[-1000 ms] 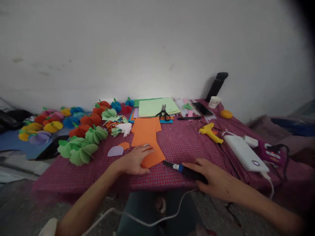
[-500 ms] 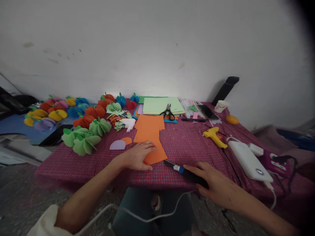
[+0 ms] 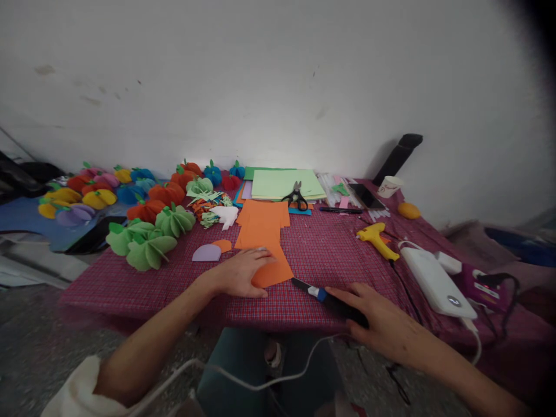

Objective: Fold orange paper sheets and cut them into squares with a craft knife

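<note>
My left hand lies flat, fingers stretched out, over the near part of an orange paper sheet. My right hand is wrapped around the dark handle of a utility knife. Its blade points left, with the tip at the sheet's near right corner; whether it touches cannot be made out. More orange sheets spread beyond my left hand. A lilac rounded paper piece and a small orange one lie to its left.
Paper pumpkins crowd the left side, near paper scraps. Black-handled scissors rest on stacked green paper at the back. On the right are a yellow glue gun, a white power bank, a phone and a paper cup.
The view has shifted slightly. My left hand still rests on the orange paper, and the knife in my right hand stays at its corner with hardly any movement.
</note>
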Demonstrator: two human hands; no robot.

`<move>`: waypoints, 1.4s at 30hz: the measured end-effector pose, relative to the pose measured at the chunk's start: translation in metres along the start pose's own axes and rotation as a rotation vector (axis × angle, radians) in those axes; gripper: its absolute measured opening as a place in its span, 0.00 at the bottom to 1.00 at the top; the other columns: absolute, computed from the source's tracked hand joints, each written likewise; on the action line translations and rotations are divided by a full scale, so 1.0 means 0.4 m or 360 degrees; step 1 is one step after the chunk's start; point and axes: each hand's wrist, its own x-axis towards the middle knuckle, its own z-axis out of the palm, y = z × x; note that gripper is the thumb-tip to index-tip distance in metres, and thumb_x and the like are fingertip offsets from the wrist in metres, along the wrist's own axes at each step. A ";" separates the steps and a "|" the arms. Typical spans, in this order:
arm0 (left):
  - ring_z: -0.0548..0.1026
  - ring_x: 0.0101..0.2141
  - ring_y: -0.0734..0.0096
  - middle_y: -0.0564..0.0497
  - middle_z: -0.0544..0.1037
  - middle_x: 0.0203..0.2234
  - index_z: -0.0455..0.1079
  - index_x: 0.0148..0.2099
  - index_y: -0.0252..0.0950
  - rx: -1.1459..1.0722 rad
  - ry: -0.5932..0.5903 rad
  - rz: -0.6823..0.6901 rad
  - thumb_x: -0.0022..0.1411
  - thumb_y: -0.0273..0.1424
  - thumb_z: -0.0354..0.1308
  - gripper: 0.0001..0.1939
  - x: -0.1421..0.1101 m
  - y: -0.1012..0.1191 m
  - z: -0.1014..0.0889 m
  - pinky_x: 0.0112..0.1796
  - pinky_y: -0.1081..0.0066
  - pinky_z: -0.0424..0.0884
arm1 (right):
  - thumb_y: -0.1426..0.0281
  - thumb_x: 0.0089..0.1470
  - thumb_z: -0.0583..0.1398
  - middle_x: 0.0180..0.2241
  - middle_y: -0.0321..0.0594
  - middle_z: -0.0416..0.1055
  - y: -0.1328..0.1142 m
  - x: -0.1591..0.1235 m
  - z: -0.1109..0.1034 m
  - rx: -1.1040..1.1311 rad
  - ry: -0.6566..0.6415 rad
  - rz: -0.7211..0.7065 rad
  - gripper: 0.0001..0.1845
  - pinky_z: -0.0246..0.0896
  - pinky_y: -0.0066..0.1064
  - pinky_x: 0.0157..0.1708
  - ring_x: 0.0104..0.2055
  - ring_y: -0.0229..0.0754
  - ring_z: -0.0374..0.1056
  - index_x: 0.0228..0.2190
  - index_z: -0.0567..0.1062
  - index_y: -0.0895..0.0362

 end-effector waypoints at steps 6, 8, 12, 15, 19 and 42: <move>0.53 0.59 0.53 0.42 0.54 0.60 0.51 0.62 0.37 -0.0011 0.0002 0.0012 0.50 0.50 0.56 0.41 0.000 -0.003 -0.001 0.56 0.58 0.50 | 0.76 0.47 0.53 0.42 0.43 0.63 -0.008 0.005 -0.002 0.0024 -0.0014 -0.0019 0.33 0.57 0.40 0.47 0.44 0.44 0.62 0.56 0.60 0.50; 0.53 0.59 0.53 0.42 0.54 0.60 0.51 0.62 0.38 -0.0020 0.0000 0.0017 0.50 0.51 0.56 0.42 0.000 -0.002 -0.001 0.56 0.59 0.50 | 0.76 0.47 0.53 0.43 0.44 0.63 -0.012 0.007 -0.004 0.0044 -0.0011 -0.0028 0.33 0.57 0.40 0.48 0.45 0.44 0.61 0.56 0.60 0.51; 0.54 0.59 0.53 0.43 0.55 0.60 0.51 0.62 0.38 -0.0015 0.0009 -0.0032 0.50 0.52 0.55 0.42 0.003 0.005 0.000 0.55 0.59 0.51 | 0.75 0.48 0.53 0.44 0.44 0.62 -0.016 0.013 -0.002 0.0095 0.0009 -0.0059 0.32 0.56 0.40 0.49 0.46 0.44 0.61 0.56 0.59 0.50; 0.56 0.58 0.53 0.43 0.58 0.59 0.52 0.62 0.38 0.0023 0.0064 -0.0074 0.50 0.53 0.54 0.41 0.008 0.015 0.005 0.55 0.59 0.52 | 0.74 0.49 0.53 0.47 0.43 0.62 -0.016 0.018 0.004 0.0134 0.0029 -0.0069 0.32 0.56 0.40 0.50 0.48 0.44 0.61 0.56 0.59 0.49; 0.60 0.55 0.54 0.44 0.61 0.56 0.56 0.59 0.39 0.0078 0.0171 -0.0088 0.53 0.51 0.53 0.35 0.017 0.033 0.008 0.52 0.59 0.55 | 0.75 0.49 0.53 0.48 0.43 0.61 -0.016 0.026 0.012 0.0164 0.0059 -0.0095 0.32 0.55 0.41 0.52 0.50 0.44 0.60 0.56 0.58 0.48; 0.50 0.60 0.60 0.46 0.56 0.60 0.55 0.60 0.40 0.0238 0.0319 -0.0151 0.67 0.41 0.35 0.24 0.074 0.064 0.030 0.56 0.55 0.43 | 0.77 0.48 0.53 0.40 0.44 0.63 -0.035 0.029 0.045 -0.0023 0.0188 -0.0147 0.32 0.60 0.43 0.44 0.42 0.45 0.62 0.56 0.59 0.51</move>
